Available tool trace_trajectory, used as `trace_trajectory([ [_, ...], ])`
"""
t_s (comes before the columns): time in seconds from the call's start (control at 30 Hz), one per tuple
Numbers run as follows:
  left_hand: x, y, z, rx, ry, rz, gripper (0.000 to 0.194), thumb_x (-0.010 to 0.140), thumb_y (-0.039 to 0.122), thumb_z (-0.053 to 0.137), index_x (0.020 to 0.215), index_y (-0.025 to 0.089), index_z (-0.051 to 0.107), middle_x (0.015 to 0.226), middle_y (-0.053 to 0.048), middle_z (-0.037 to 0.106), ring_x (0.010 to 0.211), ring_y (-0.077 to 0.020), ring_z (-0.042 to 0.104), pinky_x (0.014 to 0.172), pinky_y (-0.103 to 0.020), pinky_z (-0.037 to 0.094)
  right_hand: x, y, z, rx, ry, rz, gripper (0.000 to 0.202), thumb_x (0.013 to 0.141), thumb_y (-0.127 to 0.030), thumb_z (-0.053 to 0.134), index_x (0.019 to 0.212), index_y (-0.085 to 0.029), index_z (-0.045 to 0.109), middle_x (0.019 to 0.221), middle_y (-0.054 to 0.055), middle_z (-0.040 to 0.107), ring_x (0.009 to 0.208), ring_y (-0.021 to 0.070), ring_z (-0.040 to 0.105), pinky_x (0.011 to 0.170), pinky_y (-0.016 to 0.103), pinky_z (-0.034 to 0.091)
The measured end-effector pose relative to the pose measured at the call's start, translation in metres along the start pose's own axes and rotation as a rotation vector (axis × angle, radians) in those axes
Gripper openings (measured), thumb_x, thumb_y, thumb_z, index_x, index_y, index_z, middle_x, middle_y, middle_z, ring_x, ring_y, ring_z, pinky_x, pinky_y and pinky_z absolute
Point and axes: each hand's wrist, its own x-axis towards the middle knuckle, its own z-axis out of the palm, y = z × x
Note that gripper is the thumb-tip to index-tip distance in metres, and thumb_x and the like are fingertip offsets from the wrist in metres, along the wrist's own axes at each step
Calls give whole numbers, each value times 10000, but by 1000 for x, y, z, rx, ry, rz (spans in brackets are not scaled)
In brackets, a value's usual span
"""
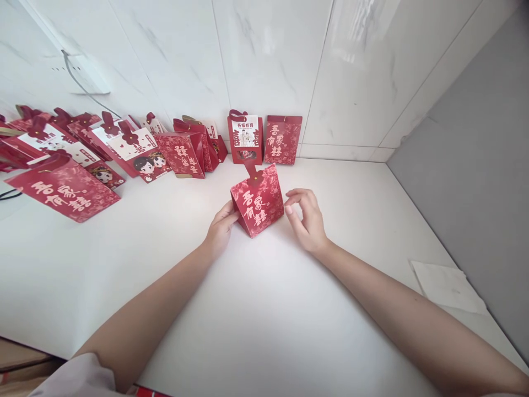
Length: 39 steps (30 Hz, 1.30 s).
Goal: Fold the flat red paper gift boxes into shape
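A red gift box [261, 207] with pale Chinese lettering and a floral print stands tilted on the white table, in the middle of the head view. A dark red ribbon with a flower-shaped tab rises from its top. My left hand [222, 226] grips the box at its left side, with some fingertips hidden behind it. Just off the box's right edge is my right hand [306, 218], its fingers curved and thumb apart from them, with nothing in it.
Many similar red boxes [68, 190] crowd the left of the white table [264, 331]. Two more, a box with a white panel [247, 132] and a plain-topped red box [283, 140], stand against the tiled wall. White paper [448, 286] lies at the right edge. A grey cable [78, 82] hangs at upper left.
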Motion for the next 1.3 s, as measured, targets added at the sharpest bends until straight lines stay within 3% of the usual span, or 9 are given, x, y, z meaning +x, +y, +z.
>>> trace_trajectory([
  [0.1,2,-4,-1,55,76,17,452,775,219,647,1226,220,617,1315,-62,619,1228,-273,558,1053,-420,433,3,10,4,201,11,282,352,935,-503,504,1186,-257,490,1395,114,480,1258,251,511,1004,438,463],
  [0.27,5,-7,-4,95,307,50,406,770,336,725,1141,237,593,1264,-54,634,1174,-254,589,948,-386,507,5,25,4,497,-115,694,589,907,-688,378,1344,-294,353,1022,56,691,564,151,610,526,306,508],
  [0.37,7,-4,-9,14,397,76,399,876,546,566,1138,247,590,1276,-62,625,1213,-252,571,965,-383,493,3,21,2,427,-64,621,578,897,-692,398,1310,-289,409,1078,69,673,682,169,646,519,287,507],
  [0.53,7,2,-9,78,234,185,491,901,620,486,1192,240,596,1269,-63,633,1200,-242,573,971,-360,469,-3,17,6,279,-369,301,759,830,-600,622,1448,-296,304,1479,102,457,1353,273,459,1094,473,413],
  [0.67,10,1,-14,247,75,173,470,868,592,568,1066,173,650,1111,-76,698,1049,-242,635,933,-348,481,-8,21,10,85,-509,200,830,756,-546,729,1432,-252,347,1414,127,537,1292,333,523,1086,524,413],
  [0.83,8,0,-30,393,-168,125,618,800,535,676,1274,153,569,1315,-126,614,1198,-296,578,1043,-421,443,-14,19,8,91,-493,219,797,751,-516,749,1396,-235,374,1383,127,564,1243,321,565,1060,525,440],
  [1.07,-40,30,-2,582,-346,152,705,686,359,816,1316,185,552,1384,-144,547,1286,-368,505,1077,-504,421,-20,-6,1,445,-436,407,593,752,-501,765,1230,-237,535,1314,97,619,1214,281,588,1075,488,445],
  [1.2,-89,69,6,460,-113,31,719,772,389,753,1399,236,435,1466,-137,455,1273,-351,520,1018,-493,484,-27,-35,4,700,-535,450,541,793,-466,743,1258,-272,544,1327,73,621,1222,263,590,1069,452,461],
  [1.3,-142,103,-3,396,64,6,630,791,388,735,1357,269,483,1393,-108,524,1163,-324,602,926,-446,552,-36,-52,8,799,-803,409,524,829,-457,713,1293,-285,541,1317,68,629,1192,250,611,1059,458,470],
])
